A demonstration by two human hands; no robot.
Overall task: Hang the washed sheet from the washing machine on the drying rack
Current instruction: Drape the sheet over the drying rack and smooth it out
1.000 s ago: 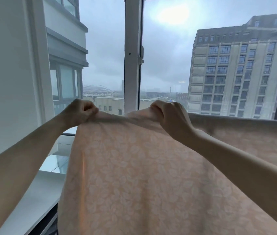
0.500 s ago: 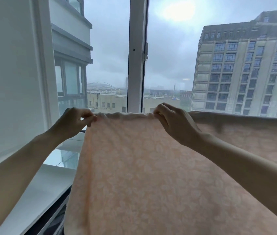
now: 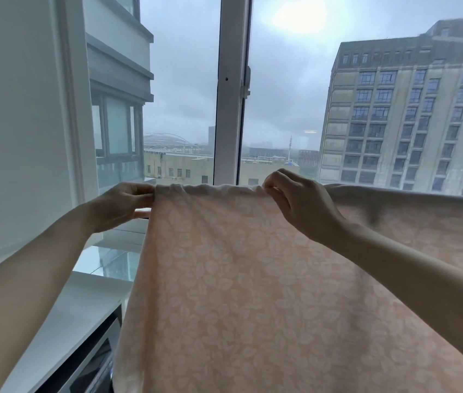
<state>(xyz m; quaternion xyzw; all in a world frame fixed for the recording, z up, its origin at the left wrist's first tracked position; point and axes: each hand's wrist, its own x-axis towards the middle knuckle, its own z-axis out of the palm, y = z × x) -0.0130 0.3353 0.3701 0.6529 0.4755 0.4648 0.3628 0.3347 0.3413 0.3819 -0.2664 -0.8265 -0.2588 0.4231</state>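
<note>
A pale peach sheet [image 3: 241, 279] with a white leaf print hangs down in front of me and fills the lower middle and right of the head view. Its top edge runs level across the window, draped over a bar that stays hidden under the cloth. My left hand [image 3: 119, 205] pinches the sheet's top left corner. My right hand [image 3: 298, 202] pinches the top edge further right, fingers curled over the fold. Between the two hands the edge is pulled fairly straight, with small gathers.
A large window with a white centre post [image 3: 231, 89] stands right behind the sheet. A white wall [image 3: 17, 114] closes the left side. Below left lies a white sill [image 3: 77, 310], with a dark appliance edge [image 3: 94, 367] under it.
Both hands have drawn apart along the top edge, the left one moving outward to the corner. The bunched fold between them has flattened and the edge now lies straighter.
</note>
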